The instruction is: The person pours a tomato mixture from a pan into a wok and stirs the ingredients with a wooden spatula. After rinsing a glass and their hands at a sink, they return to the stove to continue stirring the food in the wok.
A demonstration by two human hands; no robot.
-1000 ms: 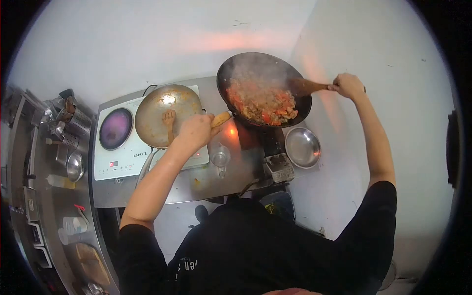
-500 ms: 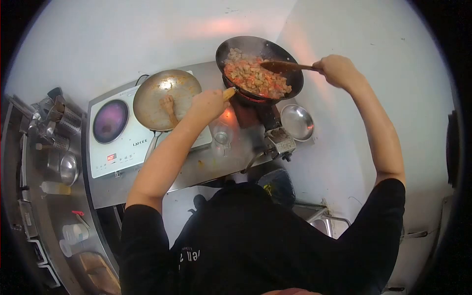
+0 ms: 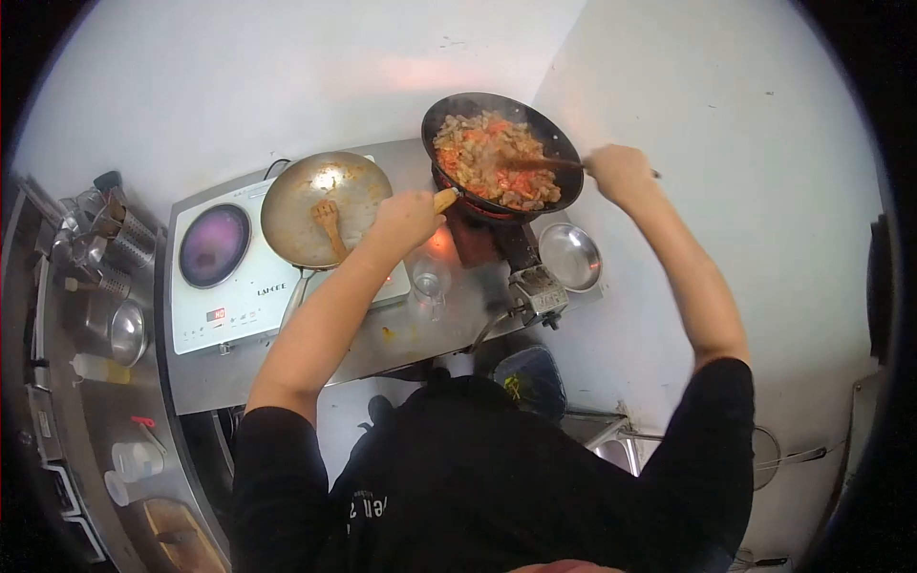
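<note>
A black wok (image 3: 565, 143) sits tilted on the gas burner, holding steaming chopped meat with red pieces (image 3: 478, 158). My left hand (image 3: 409, 222) is wrapped round the wok's wooden handle (image 3: 445, 200). In my right hand (image 3: 621, 174) is a wooden spatula (image 3: 544, 163), its blade down in the food near the middle of the wok. Left of my left hand, a wide steel pan (image 3: 287, 210) rests on the white induction cooktop (image 3: 239, 307), with a second wooden utensil (image 3: 328, 222) lying in it.
A glass jug (image 3: 429, 280) stands on the steel counter. Right of the burner (image 3: 541, 291) is a metal bowl (image 3: 570, 258). A dark bin (image 3: 535, 380) stands below. The left counter holds a squeeze bottle (image 3: 101, 369), a steel bowl (image 3: 128, 332) and a wooden board (image 3: 181, 537).
My right hand has moved left and slightly down, pushing the spatula deeper into the food. The food has shifted within the wok. The whole view has tilted slightly.
</note>
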